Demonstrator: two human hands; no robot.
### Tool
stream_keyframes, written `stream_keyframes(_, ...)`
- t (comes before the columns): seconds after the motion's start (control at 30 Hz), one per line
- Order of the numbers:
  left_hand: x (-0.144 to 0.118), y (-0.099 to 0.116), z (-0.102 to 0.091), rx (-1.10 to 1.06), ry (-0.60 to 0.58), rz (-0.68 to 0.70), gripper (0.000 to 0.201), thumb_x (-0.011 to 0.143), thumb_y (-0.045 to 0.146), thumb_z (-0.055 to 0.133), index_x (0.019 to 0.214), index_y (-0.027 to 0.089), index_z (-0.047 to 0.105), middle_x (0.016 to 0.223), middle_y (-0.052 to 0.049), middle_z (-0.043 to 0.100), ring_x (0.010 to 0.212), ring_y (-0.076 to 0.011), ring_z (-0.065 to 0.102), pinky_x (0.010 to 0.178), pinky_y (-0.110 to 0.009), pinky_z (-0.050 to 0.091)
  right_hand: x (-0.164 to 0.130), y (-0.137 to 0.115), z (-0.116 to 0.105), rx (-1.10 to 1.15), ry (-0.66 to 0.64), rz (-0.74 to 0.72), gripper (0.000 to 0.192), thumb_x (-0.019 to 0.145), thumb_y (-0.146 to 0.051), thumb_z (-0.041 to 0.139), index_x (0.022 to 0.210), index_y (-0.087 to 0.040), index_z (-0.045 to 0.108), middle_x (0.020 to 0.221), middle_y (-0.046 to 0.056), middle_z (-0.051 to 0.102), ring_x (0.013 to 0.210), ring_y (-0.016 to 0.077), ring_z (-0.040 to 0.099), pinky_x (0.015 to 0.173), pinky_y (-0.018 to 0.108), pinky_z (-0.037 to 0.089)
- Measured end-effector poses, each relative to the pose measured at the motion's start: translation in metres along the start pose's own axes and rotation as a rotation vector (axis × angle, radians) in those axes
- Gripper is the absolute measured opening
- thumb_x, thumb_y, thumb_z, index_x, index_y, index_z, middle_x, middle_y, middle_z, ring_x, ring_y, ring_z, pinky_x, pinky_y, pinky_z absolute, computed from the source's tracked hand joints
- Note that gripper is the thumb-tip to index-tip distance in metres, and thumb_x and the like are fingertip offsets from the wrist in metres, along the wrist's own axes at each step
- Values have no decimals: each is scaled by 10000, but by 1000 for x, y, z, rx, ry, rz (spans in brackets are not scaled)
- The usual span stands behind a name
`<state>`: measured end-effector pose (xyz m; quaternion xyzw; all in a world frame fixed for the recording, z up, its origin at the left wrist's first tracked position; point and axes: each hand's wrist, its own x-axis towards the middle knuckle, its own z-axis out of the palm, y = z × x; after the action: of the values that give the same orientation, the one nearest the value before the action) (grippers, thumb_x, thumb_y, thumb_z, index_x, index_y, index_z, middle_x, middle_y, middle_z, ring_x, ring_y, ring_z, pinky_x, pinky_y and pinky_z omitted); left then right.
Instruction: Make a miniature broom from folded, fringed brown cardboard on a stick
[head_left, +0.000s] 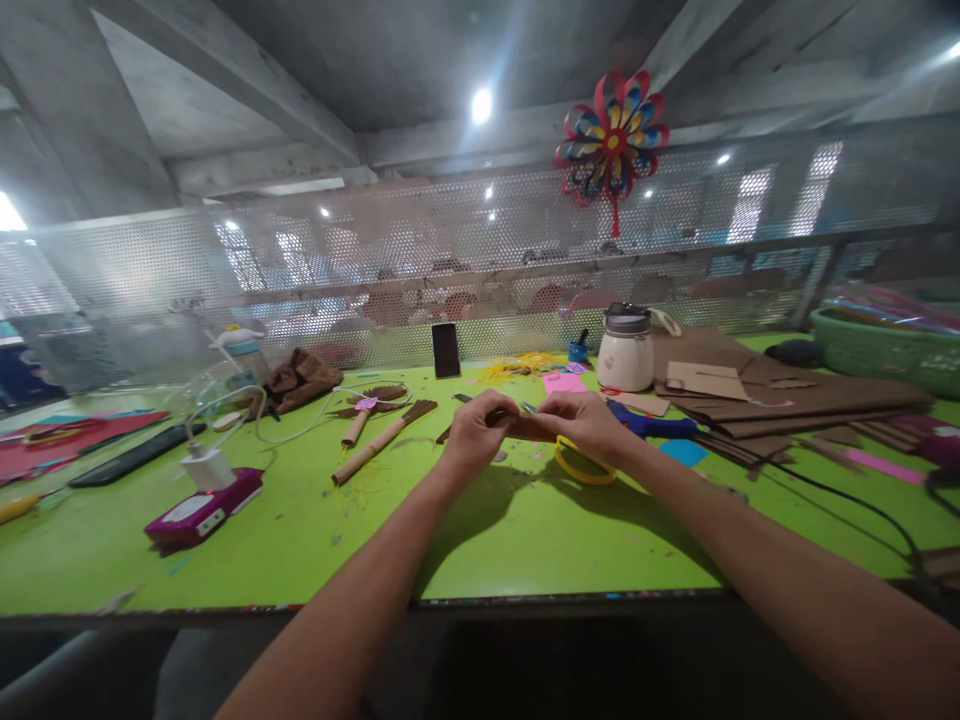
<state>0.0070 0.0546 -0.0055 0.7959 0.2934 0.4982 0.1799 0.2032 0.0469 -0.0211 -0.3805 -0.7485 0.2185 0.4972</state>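
Observation:
My left hand (pixel 480 428) is closed, pinching one end of a dark brown paper strip (pixel 534 428) above the green table. At the strip's other end my right hand (pixel 586 428) pinches too. A pair of scissors with yellow handles (pixel 585 470) is tucked in that right hand; a small metal tip shows near its fingertips, and the rest is covered by the fingers. Left of my hands lie a brown rolled-paper stick (pixel 375 450) and a shorter one (pixel 360 422) with dark jagged paper at its top. Right of them rests a blue glue gun (pixel 651 420).
A phone (pixel 445 350) stands upright at the back. Yellow shreds (pixel 525 366), a cream jar (pixel 625 352) and brown paper sheets (pixel 787 385) lie beyond and right. A purple power strip (pixel 204 510) with a white charger sits left. A green basket (pixel 889 345) stands far right.

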Motion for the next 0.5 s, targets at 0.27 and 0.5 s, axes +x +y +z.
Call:
stream_keyframes(0.27,2,7,-2,-124,33,-144,84,694,122,643,760,172,643,750,-12,645,716,-136,590,735,-268,483,0,-14,-5,136,32,104,259,712,-416,671,700,-157,670,648,20,638,600,139,549,588,273,430)
stream_keyframes(0.5,5,-7,-3,-364,38,-296,168,643,154,686,809,144,663,748,-17,667,695,-129,607,716,-281,503,2,-16,-11,217,114,199,310,668,-442,693,634,-140,630,596,-5,563,562,110,466,566,265,369)
